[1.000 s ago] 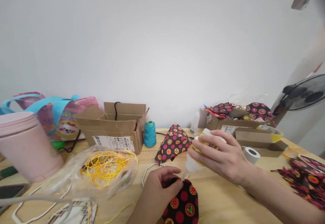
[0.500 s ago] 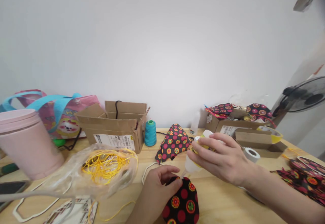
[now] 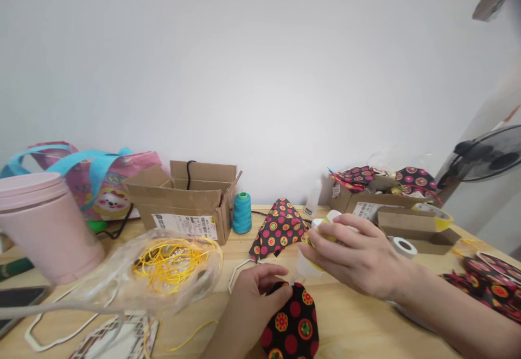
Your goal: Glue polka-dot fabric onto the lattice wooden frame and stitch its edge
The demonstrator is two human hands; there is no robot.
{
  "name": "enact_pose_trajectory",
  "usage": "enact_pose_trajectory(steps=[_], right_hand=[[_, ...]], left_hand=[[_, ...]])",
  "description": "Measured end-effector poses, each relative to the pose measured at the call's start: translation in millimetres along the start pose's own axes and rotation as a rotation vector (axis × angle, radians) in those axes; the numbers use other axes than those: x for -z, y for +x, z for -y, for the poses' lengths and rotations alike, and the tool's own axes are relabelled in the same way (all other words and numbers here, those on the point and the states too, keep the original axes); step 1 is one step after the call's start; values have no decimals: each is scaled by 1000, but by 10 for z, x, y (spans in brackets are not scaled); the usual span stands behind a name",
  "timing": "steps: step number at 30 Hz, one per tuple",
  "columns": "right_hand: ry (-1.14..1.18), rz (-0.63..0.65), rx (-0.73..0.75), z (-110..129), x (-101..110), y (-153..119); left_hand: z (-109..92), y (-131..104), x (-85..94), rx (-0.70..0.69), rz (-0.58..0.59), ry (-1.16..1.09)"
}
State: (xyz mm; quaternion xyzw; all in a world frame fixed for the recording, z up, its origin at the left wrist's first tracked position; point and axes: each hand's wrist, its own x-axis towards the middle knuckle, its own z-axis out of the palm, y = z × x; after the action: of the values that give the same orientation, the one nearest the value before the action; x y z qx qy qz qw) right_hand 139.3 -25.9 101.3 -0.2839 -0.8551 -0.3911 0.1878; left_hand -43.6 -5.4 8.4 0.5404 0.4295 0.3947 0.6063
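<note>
My left hand (image 3: 260, 299) pinches the upper edge of a black fabric piece (image 3: 293, 324) printed with red dots and orange flowers. Over it, my right hand (image 3: 356, 253) grips a translucent glue bottle (image 3: 308, 264) tilted nozzle-down, its tip at the fabric's top edge beside my left thumb. Most of the bottle's upper part is hidden behind my fingers. Just behind both hands lies a folded cloth (image 3: 280, 228) of the same print.
A teal thread cone (image 3: 242, 213) stands beside an open cardboard box (image 3: 183, 204). Left are a bag of yellow cord (image 3: 175, 264), a pink bin (image 3: 51, 229) and a phone (image 3: 22, 299). Right are a white tape roll (image 3: 404, 247), printed fabric (image 3: 488, 288) and a filled box (image 3: 366, 202).
Both hands keep their hold and almost the same place. The view has shifted very slightly, and the bottle's angle has changed a little.
</note>
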Motion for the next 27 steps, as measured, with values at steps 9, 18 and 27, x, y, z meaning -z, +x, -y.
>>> enact_pose_trajectory(steps=[9, 18, 27], right_hand=[[24, -7, 54, 5, 15, 37], [95, 21, 80, -1, 55, 73], [98, 73, 144, 16, 85, 117]], left_hand=[[-13, -20, -1, 1, -13, -16], [-37, -12, -8, -9, -22, -4], [-39, -21, -18, 19, 5, -14]])
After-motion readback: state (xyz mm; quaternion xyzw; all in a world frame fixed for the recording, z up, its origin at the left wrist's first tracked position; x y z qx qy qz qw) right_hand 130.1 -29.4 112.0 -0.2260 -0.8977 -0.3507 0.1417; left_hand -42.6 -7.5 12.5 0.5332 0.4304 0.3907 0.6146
